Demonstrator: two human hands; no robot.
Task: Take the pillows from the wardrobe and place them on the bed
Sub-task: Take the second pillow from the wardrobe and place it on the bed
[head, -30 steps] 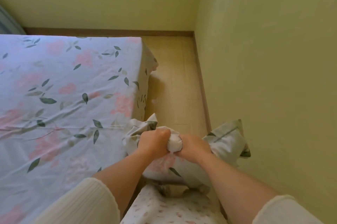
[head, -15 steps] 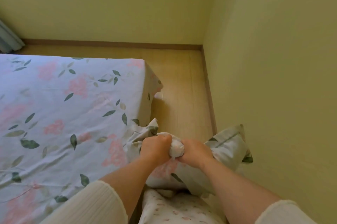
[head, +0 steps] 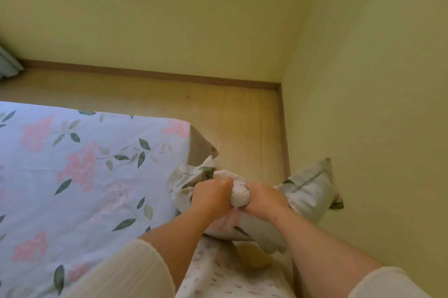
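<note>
A pillow (head: 308, 188) in a pale floral case hangs in front of me, bunched at its middle. My left hand (head: 210, 194) and my right hand (head: 263, 197) are both clenched on that bunched fabric, side by side. The pillow's left end overlaps the bed's near right edge; its right end sticks out toward the wall. The bed (head: 80, 171) fills the left side, covered by a light sheet with pink flowers and green leaves. No wardrobe is in view.
A narrow strip of wooden floor (head: 237, 123) runs between the bed and the yellow-green wall (head: 375, 103) on the right. Another wall with a brown skirting board closes the far side. A grey curtain edge (head: 7, 64) shows at far left.
The view has tilted up and moved on along the bed: the bed's far corner now lies closer, and more floor and far wall show. Both hands keep the same grip on the pillow.
</note>
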